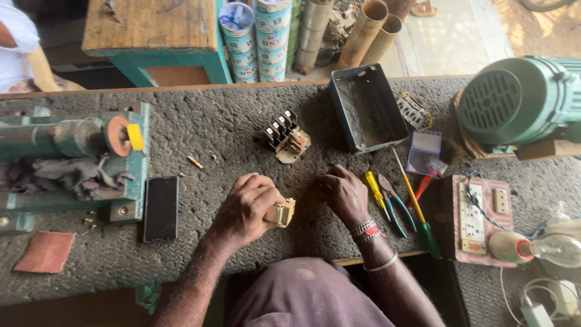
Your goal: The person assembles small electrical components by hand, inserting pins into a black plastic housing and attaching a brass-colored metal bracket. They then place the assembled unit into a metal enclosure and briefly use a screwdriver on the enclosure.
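My left hand (245, 209) grips a small beige block-shaped electrical part (281, 213) just above the grey workbench (212, 121). My right hand (345, 194) rests fist-like on the bench to the right of it, fingers curled; whether it holds anything is hidden. Bracelets sit on that wrist. A black contactor unit with terminals on a metal plate (285, 136) lies further back, apart from both hands.
Pliers (393, 203), a yellow screwdriver (374, 188) and a long green-handled screwdriver (417, 209) lie right of my right hand. An open metal box (369, 109), a green motor (520, 100), a socket board (481, 218), a bulb (557, 248), a phone (161, 208) and a winding machine (72, 157) surround me.
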